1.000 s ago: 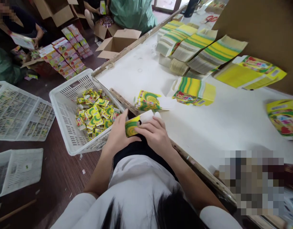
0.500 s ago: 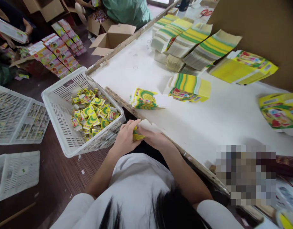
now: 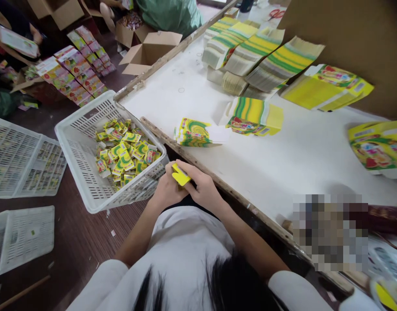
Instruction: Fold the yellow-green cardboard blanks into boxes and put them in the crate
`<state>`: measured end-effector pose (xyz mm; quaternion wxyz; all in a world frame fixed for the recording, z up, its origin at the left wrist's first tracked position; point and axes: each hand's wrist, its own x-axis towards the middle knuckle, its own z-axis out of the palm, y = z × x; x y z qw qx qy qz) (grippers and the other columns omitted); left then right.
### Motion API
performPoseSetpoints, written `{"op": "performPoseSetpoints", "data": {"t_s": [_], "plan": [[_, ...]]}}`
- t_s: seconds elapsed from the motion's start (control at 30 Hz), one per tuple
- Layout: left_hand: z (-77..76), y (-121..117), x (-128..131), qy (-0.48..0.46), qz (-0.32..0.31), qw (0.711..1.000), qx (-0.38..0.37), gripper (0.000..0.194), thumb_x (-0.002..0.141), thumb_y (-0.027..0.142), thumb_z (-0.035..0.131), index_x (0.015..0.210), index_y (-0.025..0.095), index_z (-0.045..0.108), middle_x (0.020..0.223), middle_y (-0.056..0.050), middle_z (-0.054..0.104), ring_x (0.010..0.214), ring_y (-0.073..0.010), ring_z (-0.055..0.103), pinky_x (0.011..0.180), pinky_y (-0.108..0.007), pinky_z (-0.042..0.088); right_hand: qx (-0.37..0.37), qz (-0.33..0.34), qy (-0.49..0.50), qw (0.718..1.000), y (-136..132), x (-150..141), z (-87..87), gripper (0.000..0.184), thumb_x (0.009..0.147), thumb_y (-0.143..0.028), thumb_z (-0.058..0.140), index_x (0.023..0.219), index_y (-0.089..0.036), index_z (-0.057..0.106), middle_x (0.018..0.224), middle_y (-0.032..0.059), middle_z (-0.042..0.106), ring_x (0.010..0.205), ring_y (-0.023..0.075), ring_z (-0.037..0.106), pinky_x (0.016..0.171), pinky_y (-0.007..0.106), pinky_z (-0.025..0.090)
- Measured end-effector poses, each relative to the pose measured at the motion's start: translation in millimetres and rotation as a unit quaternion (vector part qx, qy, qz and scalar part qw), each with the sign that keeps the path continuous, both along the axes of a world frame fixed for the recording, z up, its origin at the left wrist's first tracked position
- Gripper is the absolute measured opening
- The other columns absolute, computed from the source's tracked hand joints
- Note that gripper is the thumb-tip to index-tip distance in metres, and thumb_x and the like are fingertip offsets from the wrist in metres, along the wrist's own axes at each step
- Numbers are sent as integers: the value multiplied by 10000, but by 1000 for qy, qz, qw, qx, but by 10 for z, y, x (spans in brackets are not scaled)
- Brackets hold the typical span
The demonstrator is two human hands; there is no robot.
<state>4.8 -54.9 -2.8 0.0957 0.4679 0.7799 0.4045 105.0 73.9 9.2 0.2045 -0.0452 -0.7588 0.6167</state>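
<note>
Pinching small yellow carton (image 3: 180,176) between both hands, left hand (image 3: 166,190) and right hand (image 3: 203,190) closed on it; light, thin card, crushable, best gripped by edges.

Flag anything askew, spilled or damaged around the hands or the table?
Nothing damaged. Both hands, left hand and right hand, pinch a small yellow carton cleanly. The folded cartons in the white basket lie jumbled, all inside it. The tall flat-carton stacks lean and fan sideways; small scraps dot the floor.
</note>
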Motion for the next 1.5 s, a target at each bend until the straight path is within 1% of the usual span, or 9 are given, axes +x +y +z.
{"op": "performPoseSetpoints", "data": {"t_s": [0.17, 0.27, 0.47, 0.67, 0.87, 1.17, 1.3, 1.4, 1.5], "plan": [[48, 6, -10, 69, 75, 994, -38, 760, 712, 247, 763, 1357, 204, 363, 1288, -158, 546, 1144, -311, 589, 961, -486, 498, 18, -138, 27, 990, 93, 6, -47, 468, 929, -140, 529, 1358, -303, 623, 1364, 48, 661, 1240, 215, 640, 1066, 386, 526], [99, -53, -56, 89, 60, 994, -21, 552, 753, 237, 745, 1243, 211, 493, 1153, -104, 634, 1075, -276, 628, 936, -439, 520, 81, -102, 2, 991, 173, 35, -75, 464, 939, -197, 571, 1382, -332, 605, 1484, 43, 560, 1332, 240, 572, 1092, 403, 507], [223, -121, -185, 67, 15, 998, -9, 566, 731, 228, 752, 1264, 214, 560, 1187, -85, 687, 1072, -241, 673, 952, -379, 534, 135, -10, -22, 991, 339, 74, -85, 310, 943, -241, 600, 1211, -333, 726, 1524, 43, 514, 1361, 247, 544, 1091, 419, 501], [321, -69, -224, 74, -9, 997, -11, 564, 730, 245, 760, 1259, 201, 569, 1147, -86, 705, 1033, -234, 688, 920, -360, 543, 75, -19, -35, 996, 384, 46, -47, 322, 847, -223, 714, 1151, -321, 752, 1442, 48, 590, 1318, 259, 579, 1111, 426, 479], [337, -39, -167, 55, -15, 998, -2, 568, 754, 268, 753, 1279, 203, 547, 1157, -93, 694, 1029, -233, 686, 905, -360, 546, -91, 25, -68, 993, 326, 23, -8, 860, 787, -323, 784, 1536, -304, 361, 1516, 91, 491, 1349, 281, 534, 1046, 425, 537], [307, -81, -135, 47, -4, 999, -8, 577, 751, 274, 752, 1284, 206, 542, 1179, -89, 680, 1052, -232, 673, 931, -368, 540, -97, 79, -52, 991, 306, -37, -49, 832, 820, -485, 738, 1505, -254, 325, 1550, 136, 392, 1351, 303, 502, 1038, 423, 527], [276, -107, -170, 48, 9, 999, -13, 577, 752, 282, 756, 1284, 206, 546, 1171, -83, 684, 1039, -229, 677, 925, -363, 540, -108, 33, -47, 992, 200, -115, -119, 781, 863, -541, 661, 1500, -230, 331, 1464, 151, 481, 1270, 283, 565, 1018, 424, 532], [232, -248, -360, 83, 71, 994, -24, 583, 767, 310, 756, 1299, 206, 543, 1217, -98, 669, 1099, -253, 655, 975, -396, 518, -72, 0, -67, 995, 265, -205, -133, 880, 797, -547, 734, 1511, -245, 319, 1266, 118, 629, 1092, 258, 654, 949, 437, 563], [189, -486, -650, 173, 255, 951, -12, 833, 677, 433, 840, 1378, 165, 477, 1368, -182, 565, 1299, -369, 515, 1118, -552, 380, 77, -160, -86, 980, 564, -322, -86, 509, 840, -488, 708, 1264, -227, 601, 1083, 91, 677, 986, 256, 651, 953, 459, 532]]}}
